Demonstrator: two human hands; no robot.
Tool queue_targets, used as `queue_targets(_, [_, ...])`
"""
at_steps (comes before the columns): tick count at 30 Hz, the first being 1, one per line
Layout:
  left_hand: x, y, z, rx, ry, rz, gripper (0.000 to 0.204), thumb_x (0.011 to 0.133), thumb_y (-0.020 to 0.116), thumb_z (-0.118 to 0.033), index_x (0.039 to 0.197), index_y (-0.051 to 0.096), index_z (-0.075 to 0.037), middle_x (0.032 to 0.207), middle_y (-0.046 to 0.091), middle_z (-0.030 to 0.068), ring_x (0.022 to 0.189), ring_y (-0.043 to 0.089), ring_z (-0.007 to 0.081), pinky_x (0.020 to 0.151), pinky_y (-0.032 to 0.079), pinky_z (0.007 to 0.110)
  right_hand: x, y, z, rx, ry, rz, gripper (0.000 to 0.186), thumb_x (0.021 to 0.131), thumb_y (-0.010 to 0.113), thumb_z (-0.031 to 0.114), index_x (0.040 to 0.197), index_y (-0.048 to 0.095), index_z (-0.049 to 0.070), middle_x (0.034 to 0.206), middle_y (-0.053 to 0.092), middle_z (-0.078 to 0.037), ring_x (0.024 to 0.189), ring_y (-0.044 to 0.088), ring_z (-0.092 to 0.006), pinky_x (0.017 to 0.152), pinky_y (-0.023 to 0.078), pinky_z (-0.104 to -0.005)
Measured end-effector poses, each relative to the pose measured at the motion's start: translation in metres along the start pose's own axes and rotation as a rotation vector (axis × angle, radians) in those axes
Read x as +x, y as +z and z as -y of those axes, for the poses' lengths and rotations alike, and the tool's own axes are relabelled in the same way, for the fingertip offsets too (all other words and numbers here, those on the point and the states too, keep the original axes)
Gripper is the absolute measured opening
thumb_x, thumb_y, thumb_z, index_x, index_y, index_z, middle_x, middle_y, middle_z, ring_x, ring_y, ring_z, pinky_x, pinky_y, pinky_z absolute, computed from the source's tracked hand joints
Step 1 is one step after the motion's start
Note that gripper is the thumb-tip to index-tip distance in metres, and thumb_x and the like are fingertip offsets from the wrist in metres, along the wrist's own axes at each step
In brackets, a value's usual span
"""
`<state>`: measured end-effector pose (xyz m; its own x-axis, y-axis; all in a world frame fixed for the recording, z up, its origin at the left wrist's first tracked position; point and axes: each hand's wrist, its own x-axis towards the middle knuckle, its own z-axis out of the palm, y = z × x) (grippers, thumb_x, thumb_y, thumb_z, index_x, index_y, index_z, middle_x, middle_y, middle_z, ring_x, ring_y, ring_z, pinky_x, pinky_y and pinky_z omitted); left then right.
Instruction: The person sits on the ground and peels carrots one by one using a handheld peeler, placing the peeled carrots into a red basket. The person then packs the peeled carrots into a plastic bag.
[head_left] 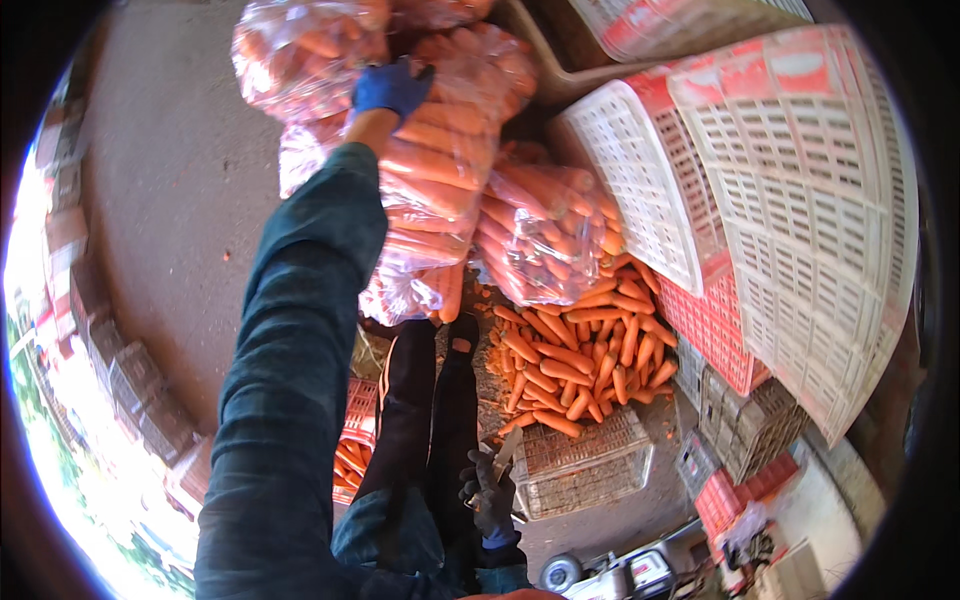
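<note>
My left hand (392, 88), in a blue glove, reaches far forward among clear plastic bags packed with carrots. It is closed on the top of one long carrot bag (430, 160), with its fingertips partly hidden. Another full bag (312, 55) lies just left of this hand, and a smaller carrot bag (545, 235) leans to the right. Low in the view, close to my legs, my right hand (490, 498) wears a dark glove. Its fingers wrap round what looks like a knife (508, 450), blade pointing up and away.
Loose carrots (580, 360) are heaped right of my legs, behind an overturned crate (585, 465). Large white and red plastic crates (800, 190) stack up on the right. A red crate (362, 410) with carrots sits left of my legs. A wheeled vehicle (610, 578) stands at lower right.
</note>
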<state>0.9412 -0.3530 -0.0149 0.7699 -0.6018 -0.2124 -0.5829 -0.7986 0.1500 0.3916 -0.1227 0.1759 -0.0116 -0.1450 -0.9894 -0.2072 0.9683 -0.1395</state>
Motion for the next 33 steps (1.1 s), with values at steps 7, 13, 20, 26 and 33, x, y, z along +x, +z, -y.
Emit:
queue_targets(7, [0.023,-0.002,0.012,-0.125,0.168,0.207,0.062,0.091,0.051,-0.062,0.114,0.071,-0.008,0.109,0.070,0.0208,0.105,0.064,0.0408,0.091,0.048,0.045,-0.003,0.013,-0.027,0.163,0.032,-0.068,0.032,0.097,0.065,0.032,0.114,0.067,0.006,0.077,0.062,-0.003,0.057,0.054,-0.0071,0.051,0.046,-0.0243])
queue_targets(13, [0.025,0.008,0.022,-0.540,0.165,0.305,0.046,0.094,0.062,-0.041,0.113,0.069,0.000,0.104,0.072,0.0161,0.100,0.069,0.0251,0.088,0.051,0.035,-0.004,0.024,-0.040,0.287,0.032,-0.008,0.031,0.098,0.063,0.032,0.115,0.066,0.007,0.078,0.062,-0.002,0.060,0.055,-0.0074,0.053,0.048,-0.0250])
queue_targets(20, [-0.093,0.024,0.017,-0.741,0.353,-0.043,0.020,0.090,0.064,-0.020,0.102,0.075,-0.008,0.098,0.073,0.0104,0.089,0.069,0.0233,0.080,0.053,0.036,-0.008,0.035,-0.037,0.290,0.005,-0.060,0.024,0.096,0.067,0.026,0.110,0.068,0.007,0.070,0.058,0.001,0.052,0.051,-0.0074,0.046,0.040,-0.0235])
queue_targets(26, [-0.264,-0.023,-0.092,-0.635,0.485,-0.024,0.010,0.079,0.072,-0.012,0.088,0.073,-0.011,0.088,0.069,0.0091,0.087,0.064,0.0314,0.077,0.051,0.040,-0.015,0.023,0.027,0.161,-0.175,-0.094,0.037,0.099,0.059,0.036,0.118,0.065,0.005,0.077,0.066,-0.006,0.054,0.056,-0.0083,0.049,0.047,-0.0253])
queue_targets(33, [-0.260,-0.018,-0.092,-0.663,0.466,-0.123,0.009,0.079,0.074,-0.017,0.082,0.070,-0.010,0.086,0.069,0.0095,0.085,0.065,0.0320,0.075,0.050,0.041,0.011,-0.022,0.126,0.028,-0.467,-0.094,0.033,0.102,0.053,0.033,0.111,0.062,0.003,0.079,0.068,-0.007,0.053,0.056,-0.0090,0.047,0.044,-0.0242])
